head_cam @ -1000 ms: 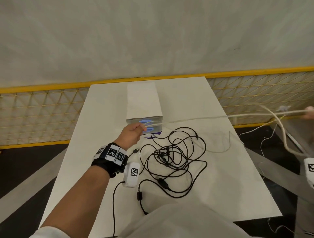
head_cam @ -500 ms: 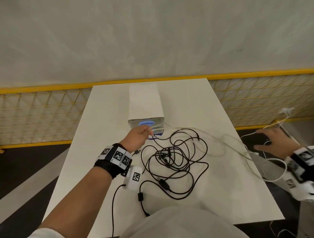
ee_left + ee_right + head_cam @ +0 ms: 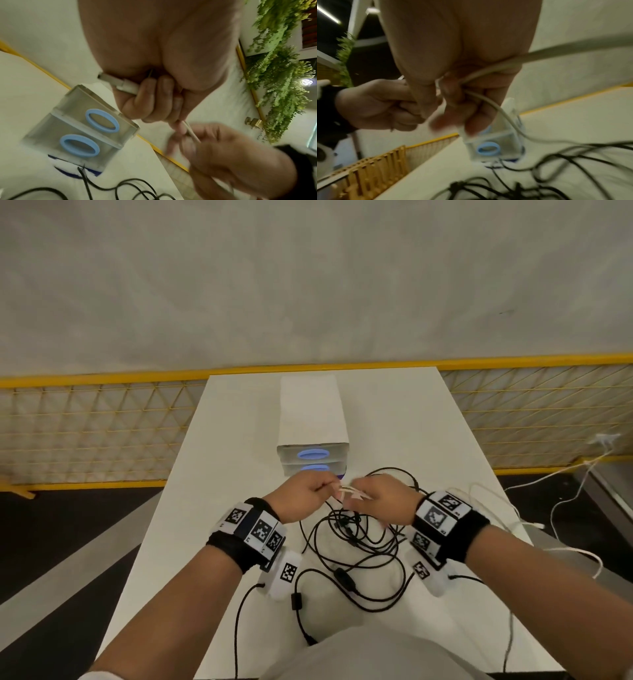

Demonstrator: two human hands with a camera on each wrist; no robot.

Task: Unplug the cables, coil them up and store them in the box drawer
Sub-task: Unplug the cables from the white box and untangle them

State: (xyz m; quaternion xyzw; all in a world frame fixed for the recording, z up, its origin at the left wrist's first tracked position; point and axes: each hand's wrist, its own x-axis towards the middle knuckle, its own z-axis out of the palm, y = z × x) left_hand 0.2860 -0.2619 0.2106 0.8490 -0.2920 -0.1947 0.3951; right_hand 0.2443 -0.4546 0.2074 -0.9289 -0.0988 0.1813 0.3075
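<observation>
Both hands meet just in front of the drawer box (image 3: 313,419), a white box with two clear drawers and blue ring handles (image 3: 102,120). My left hand (image 3: 305,498) grips the plug end of the white cable (image 3: 126,86) in curled fingers. My right hand (image 3: 378,501) pinches the same white cable (image 3: 488,71) a little further along, and the cable runs off over the table's right edge. A loose tangle of black cable (image 3: 356,539) lies on the white table (image 3: 428,446) under and behind the hands.
A yellow mesh fence (image 3: 85,433) runs behind and beside the table. More white cable (image 3: 565,498) hangs off the right edge down to the dark floor, with a white plug (image 3: 604,438) by the fence. Black wrist-camera leads (image 3: 236,628) trail toward me.
My right hand has come in from far right of the table to the left hand and taken hold of the white cable. The left hand kept its grip near the box.
</observation>
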